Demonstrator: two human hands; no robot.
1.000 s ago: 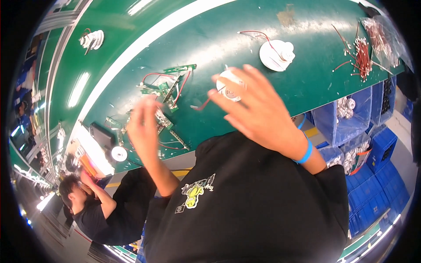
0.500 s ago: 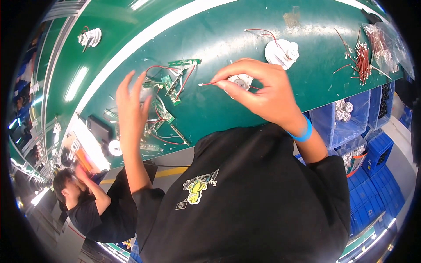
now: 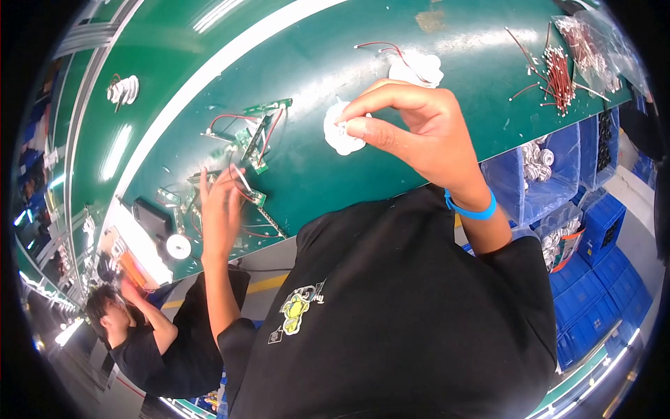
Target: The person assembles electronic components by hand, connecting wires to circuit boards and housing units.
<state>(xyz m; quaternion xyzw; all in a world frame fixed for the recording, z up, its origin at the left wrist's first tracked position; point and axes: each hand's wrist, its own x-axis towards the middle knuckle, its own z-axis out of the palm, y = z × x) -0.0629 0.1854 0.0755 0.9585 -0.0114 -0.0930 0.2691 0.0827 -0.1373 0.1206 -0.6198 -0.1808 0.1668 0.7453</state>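
My right hand (image 3: 415, 133), with a blue band at the wrist, is closed in a pinch over a white round part (image 3: 343, 143) on the green bench. Whatever sits between thumb and forefinger is too small and washed out to make out. My left hand (image 3: 222, 206) reaches down among green circuit boards (image 3: 257, 164) with red, black and white wires. Its fingers are blurred, and I cannot tell whether they grip a board or wire. Just beyond the right hand lies another white round part (image 3: 417, 68) with a red wire.
A bundle of red wires (image 3: 558, 80) and a clear bag (image 3: 593, 52) lie at the far right. Blue bins (image 3: 506, 192) stand below the bench edge. A white spool (image 3: 179, 246) and black box (image 3: 151, 216) are at left, near another person (image 3: 150, 335).
My left hand has come down onto the circuit boards. My right hand has shifted over the white round part, and the red wire seen earlier in its pinch no longer shows. The view has shifted slightly.
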